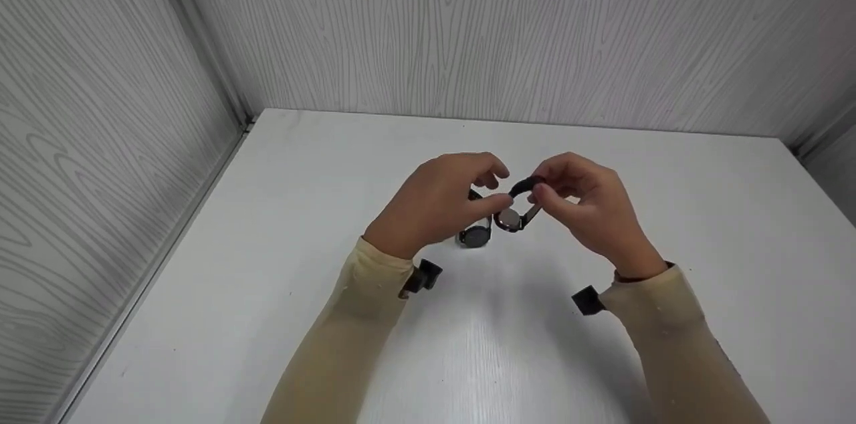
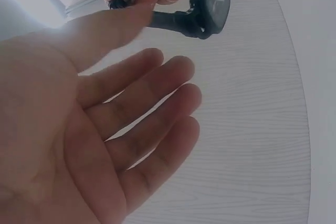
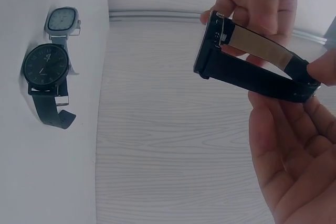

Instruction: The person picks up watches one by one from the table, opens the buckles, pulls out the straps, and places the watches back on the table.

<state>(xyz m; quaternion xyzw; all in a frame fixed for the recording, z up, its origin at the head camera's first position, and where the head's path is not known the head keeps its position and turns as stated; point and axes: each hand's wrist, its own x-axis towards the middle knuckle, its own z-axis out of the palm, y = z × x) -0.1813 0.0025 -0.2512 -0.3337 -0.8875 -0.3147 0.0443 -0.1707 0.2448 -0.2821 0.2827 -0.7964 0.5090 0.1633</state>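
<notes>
A wristwatch with a black strap hangs above the table, its strap bent into a loop. My right hand pinches the strap between thumb and fingers, at the end away from the case. The strap's inner side looks tan in the right wrist view. My left hand is held beside the watch, its fingers spread and loosely extended. The left thumb overlaps the strap in the head view; whether it touches I cannot tell. In the left wrist view the watch case is seen beyond the thumb.
On the white table lie two other watches. One has a round black dial and dark strap; next to it is a squarish watch with a pale dial. Grain-patterned panels stand behind and at the sides.
</notes>
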